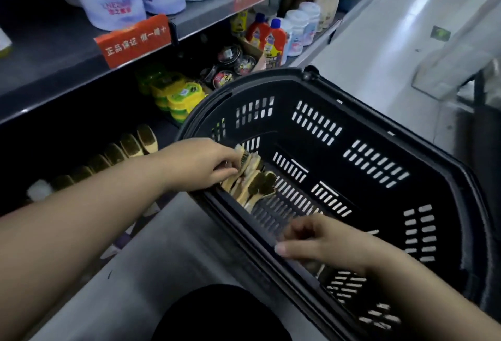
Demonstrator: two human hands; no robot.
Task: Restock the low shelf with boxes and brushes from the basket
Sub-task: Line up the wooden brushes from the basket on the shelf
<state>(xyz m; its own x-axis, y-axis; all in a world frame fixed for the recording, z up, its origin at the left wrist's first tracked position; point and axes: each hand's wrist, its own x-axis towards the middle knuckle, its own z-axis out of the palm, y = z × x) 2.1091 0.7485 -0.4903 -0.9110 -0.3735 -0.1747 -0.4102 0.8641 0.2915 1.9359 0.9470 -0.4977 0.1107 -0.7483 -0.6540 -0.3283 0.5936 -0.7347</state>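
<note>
At centre frame, my left hand (200, 164) grips the cluster of wooden brushes with dark bristles (257, 187), which lies against the left end wall inside the black slotted plastic basket (352, 102). At lower right, my right hand (325, 240) clasps the basket's near rim, thumb outside, fingers curled inside. At left of frame, a row of matching brushes (130, 146) stands on the dark low shelf (165, 128).

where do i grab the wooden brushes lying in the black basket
Grip the pale wooden backs of the brushes, reaching down from the shelf side of the basket, as the left hand does: they stand bunched on edge against that wall, dark bristles facing inward.
</note>
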